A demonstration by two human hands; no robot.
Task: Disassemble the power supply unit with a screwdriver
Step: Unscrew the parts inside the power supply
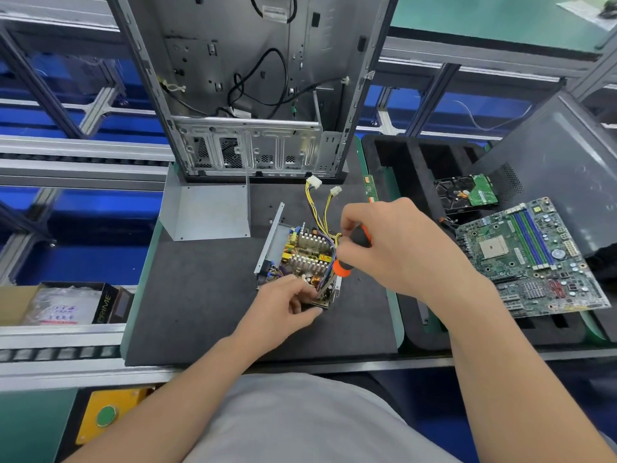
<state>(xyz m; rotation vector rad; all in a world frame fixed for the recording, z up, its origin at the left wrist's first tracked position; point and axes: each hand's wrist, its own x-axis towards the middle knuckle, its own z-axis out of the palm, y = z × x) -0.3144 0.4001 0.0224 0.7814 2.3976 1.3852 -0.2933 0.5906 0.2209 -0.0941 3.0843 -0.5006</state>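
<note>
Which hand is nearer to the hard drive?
Right. The right hand, gripping the screwdriver, is left of the hard drive, nearer the person; the left hand holds the power supply unit, farther left.

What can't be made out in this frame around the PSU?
- Tip of the screwdriver and any screw under it: head view, lost among the wires below the right hand.
- Near corner of the power supply unit: head view, covered by the left hand.
- Top of the computer case: head view, cut off by the upper edge.
</note>
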